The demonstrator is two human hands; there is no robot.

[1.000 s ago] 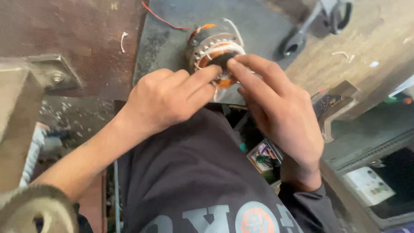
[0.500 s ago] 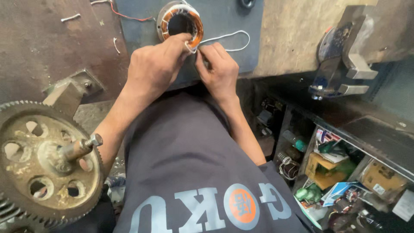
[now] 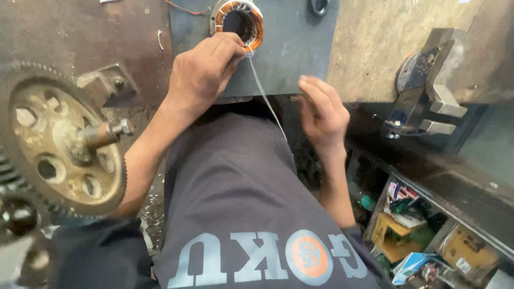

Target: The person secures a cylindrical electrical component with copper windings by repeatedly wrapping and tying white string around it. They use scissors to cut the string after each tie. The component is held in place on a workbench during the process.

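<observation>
Lacing step: my left hand (image 3: 203, 72) pinches white tie strip (image 3: 266, 99) at round copper-wound stator (image 3: 239, 21); right hand (image 3: 323, 115), fingers loosely curled, holds nothing I can see. Next probably needs a firm pull.

The scene was lit dimly and evenly. The right hand (image 3: 321, 115) was blurred by motion. Edges were bent by wide-angle distortion.

Head camera looks steeply down (close) at workbench (image 3: 289, 59).
</observation>
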